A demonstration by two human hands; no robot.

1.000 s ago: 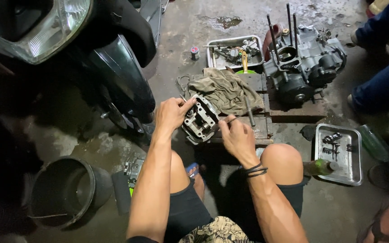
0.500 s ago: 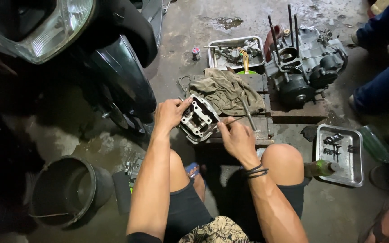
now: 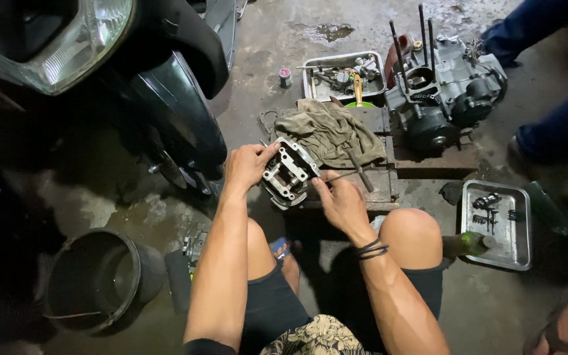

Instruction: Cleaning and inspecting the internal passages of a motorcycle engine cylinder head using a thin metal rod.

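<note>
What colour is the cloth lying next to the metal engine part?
The cloth is a dull olive-khaki, plain and stained, seen in the head view.

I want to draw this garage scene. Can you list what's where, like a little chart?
left hand: grips the metal engine part
right hand: holds a thin tool against that part
rag: lies just behind the part
engine block: right rear, on a stand
tray: right, small parts inside
bucket: left front
</note>
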